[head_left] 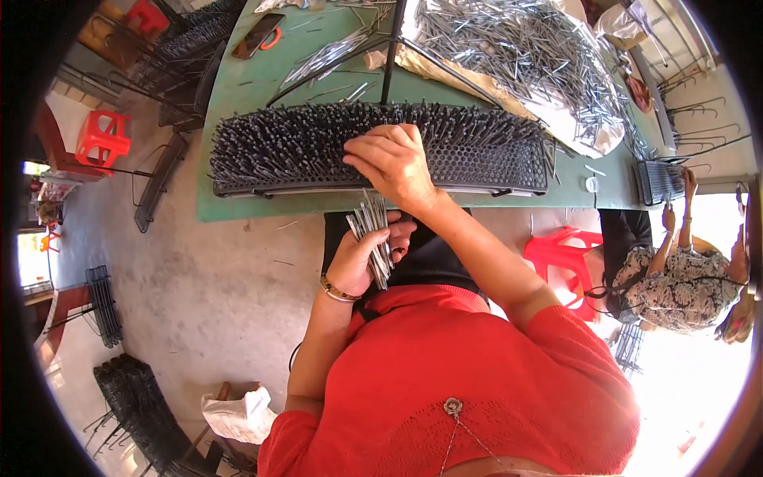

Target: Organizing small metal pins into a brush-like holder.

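A green-topped table (230,95) carries a black perforated rack (489,168) along its near edge. Behind, pale sheeting (566,137) lies under a heap of metal rods (517,56). Loose rods (330,57) lie scattered near a smartphone (259,36) and an orange loop (272,40), possibly a scissor handle.

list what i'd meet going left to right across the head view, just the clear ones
Left-side red stool → dark phone → left hand holding thin metal rods → right-side red stool → co-worker's patterned shirt.
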`<state>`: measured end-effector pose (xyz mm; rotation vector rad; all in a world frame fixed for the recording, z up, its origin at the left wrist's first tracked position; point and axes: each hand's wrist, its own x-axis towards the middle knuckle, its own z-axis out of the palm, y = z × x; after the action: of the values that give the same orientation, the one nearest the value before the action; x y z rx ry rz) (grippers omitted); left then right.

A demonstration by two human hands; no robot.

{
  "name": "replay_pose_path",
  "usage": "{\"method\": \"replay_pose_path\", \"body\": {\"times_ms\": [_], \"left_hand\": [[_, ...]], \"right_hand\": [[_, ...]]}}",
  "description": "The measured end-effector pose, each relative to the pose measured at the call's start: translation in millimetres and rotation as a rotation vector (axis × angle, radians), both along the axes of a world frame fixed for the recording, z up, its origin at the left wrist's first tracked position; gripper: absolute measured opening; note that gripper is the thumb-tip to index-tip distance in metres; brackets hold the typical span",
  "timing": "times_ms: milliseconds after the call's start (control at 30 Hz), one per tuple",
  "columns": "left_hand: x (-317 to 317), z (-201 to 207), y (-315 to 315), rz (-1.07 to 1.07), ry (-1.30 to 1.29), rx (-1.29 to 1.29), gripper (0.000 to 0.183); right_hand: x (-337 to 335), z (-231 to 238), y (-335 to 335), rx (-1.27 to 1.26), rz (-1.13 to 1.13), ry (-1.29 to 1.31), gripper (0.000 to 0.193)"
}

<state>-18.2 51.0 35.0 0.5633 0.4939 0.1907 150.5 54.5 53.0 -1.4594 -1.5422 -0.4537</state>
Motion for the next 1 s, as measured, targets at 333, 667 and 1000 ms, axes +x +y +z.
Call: {"method": "replay_pose_path", "body": {"times_ms": [333, 667, 1000], "left_hand": [[-2.4, 3.7, 3.5, 0.05, -0.066, 0.074, 0.033], [5.1, 6.8, -2.1, 0.078, -0.065, 0.032, 0.037], [5.4, 3.3, -7.7, 0.151, 0.082, 0.07, 0.032]], "right_hand": [[-1.7, 28.0, -45.5, -0.526, 0.159, 0.42, 0.023], [13.9, 16.1, -53.6, -0.702, 0.293, 1.234, 0.015], [13.1, 26.1, -52.9, -0.804, 0.159, 1.12, 0.018]]}}
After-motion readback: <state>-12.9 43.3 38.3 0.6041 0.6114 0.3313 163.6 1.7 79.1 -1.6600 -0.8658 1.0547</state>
